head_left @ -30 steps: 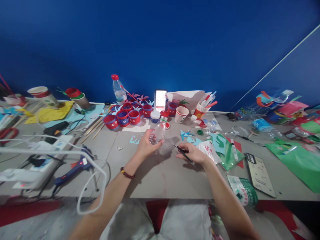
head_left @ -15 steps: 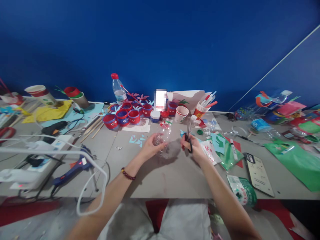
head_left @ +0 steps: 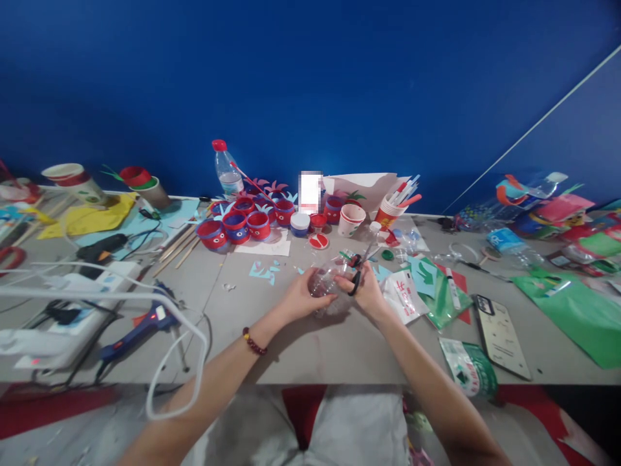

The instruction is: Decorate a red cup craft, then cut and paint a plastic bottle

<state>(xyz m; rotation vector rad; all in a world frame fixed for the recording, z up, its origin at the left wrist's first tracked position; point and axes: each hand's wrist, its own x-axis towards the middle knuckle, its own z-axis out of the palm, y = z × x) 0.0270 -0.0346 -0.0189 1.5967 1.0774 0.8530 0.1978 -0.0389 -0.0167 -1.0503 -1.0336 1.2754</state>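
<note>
Bottle (head_left: pixel 324 278): one; clear, glossy, colourless plastic; held above the bench (head_left: pixel 334 359), between its front and back edges.
Left hand (head_left: pixel 299 298): wrapped around the bottle's side.
Scissors (head_left: pixel 358 282): one pair, black-handled, blades pointed toward the back edge.
Right hand (head_left: pixel 369 294): closed around the scissors, beside the bottle.
Phone (head_left: pixel 502 340): one, laid near the front edge.

- Craft workshop or craft classroom by the look; can't tell which
- Long grey worktable (head_left: pixel 334 356) against a plain blue wall (head_left: pixel 310 77)
- Tools: blue glue gun (head_left: pixel 130 341) on its stand, power strip (head_left: pixel 92 317) crowded with plugs, handheld scissors (head_left: pixel 358 283)
- Materials: wooden sticks (head_left: pixel 177 248), pens (head_left: pixel 403 189) in a paper cup (head_left: pixel 388 215), blue paper scraps (head_left: pixel 262 272), a large green sheet (head_left: pixel 567 317), clear plastic bottle (head_left: pixel 327 281) in hand
- Handmade pieces: red-and-blue cups (head_left: pixel 235 230) with eyes, clustered toward the wall
</note>
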